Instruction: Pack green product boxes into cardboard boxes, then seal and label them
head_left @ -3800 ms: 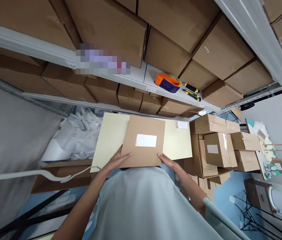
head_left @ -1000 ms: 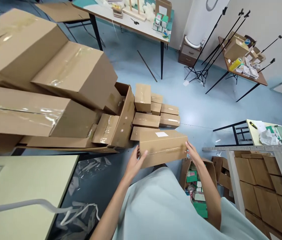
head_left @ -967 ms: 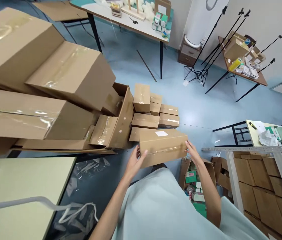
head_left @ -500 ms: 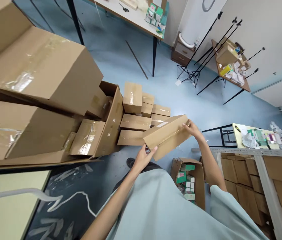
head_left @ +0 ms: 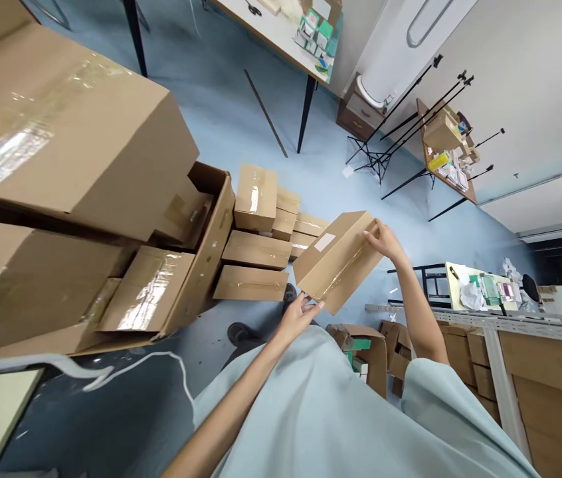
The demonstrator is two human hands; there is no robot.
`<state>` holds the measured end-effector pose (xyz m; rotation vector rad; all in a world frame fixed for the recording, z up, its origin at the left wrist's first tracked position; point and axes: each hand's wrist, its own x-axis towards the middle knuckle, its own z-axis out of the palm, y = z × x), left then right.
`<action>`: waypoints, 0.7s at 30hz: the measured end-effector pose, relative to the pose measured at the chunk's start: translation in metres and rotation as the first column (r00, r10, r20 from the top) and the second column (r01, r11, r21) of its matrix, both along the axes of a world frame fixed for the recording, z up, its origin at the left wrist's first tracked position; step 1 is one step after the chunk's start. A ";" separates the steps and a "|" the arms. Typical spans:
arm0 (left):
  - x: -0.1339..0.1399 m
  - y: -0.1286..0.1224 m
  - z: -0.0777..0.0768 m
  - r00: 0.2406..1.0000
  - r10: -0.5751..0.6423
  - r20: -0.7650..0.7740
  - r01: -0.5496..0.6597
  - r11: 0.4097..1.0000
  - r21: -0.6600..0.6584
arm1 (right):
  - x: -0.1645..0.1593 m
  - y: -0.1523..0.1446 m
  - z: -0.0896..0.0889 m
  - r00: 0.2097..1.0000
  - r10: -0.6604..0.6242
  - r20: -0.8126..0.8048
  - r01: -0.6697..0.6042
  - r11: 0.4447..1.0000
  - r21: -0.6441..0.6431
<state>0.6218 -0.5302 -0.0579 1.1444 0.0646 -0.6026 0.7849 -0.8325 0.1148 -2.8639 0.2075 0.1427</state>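
Between my two hands is a long cardboard box point(head_left: 343, 265), held tilted in front of my body. It has clear tape along one face and a white label on another. My left hand point(head_left: 301, 315) grips its lower left end, thumb on the near face and fingers partly hidden beneath. At the upper right end, my right hand point(head_left: 383, 240) is closed on the edge with its thumb on the taped face. Beyond the left end, several smaller taped cardboard boxes point(head_left: 256, 249) are stacked on the floor.
A large open carton point(head_left: 211, 245) packed with boxes stands at left. Behind me, an open carton point(head_left: 378, 362) holds green-and-white packs. Metal shelving point(head_left: 505, 392) with cartons is at right. Tables point(head_left: 281, 36) and thin black stands point(head_left: 410, 119) line the far side.
The held box has turned, showing more of its labelled face. My view has shifted, and my feet show more beside the stacked boxes. Both hands keep their hold.
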 end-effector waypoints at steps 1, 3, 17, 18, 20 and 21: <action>0.007 -0.003 -0.001 1.000 0.001 -0.012 -0.001 1.000 -0.002 | 0.009 -0.003 -0.004 1.000 0.011 -0.008 -0.011 1.000 0.001; 0.022 -0.011 -0.003 0.999 -0.001 -0.047 0.001 1.000 -0.004 | 0.031 -0.012 -0.016 0.999 0.021 -0.032 -0.021 1.000 0.011; 0.180 -0.090 -0.058 0.799 0.362 -0.480 -0.413 0.911 0.000 | 0.306 0.027 -0.119 0.921 0.298 -0.250 -0.298 0.954 0.039; 0.197 -0.091 -0.068 0.779 0.389 -0.491 -0.444 0.896 0.005 | 0.327 0.036 -0.131 0.911 0.319 -0.260 -0.316 0.947 0.054; 0.231 -0.089 -0.091 0.730 0.442 -0.521 -0.510 0.860 0.016 | 0.365 0.055 -0.155 0.893 0.340 -0.294 -0.332 0.940 0.079; 0.247 -0.085 -0.103 0.703 0.468 -0.535 -0.542 0.840 0.022 | 0.382 0.065 -0.167 0.886 0.346 -0.310 -0.334 0.938 0.093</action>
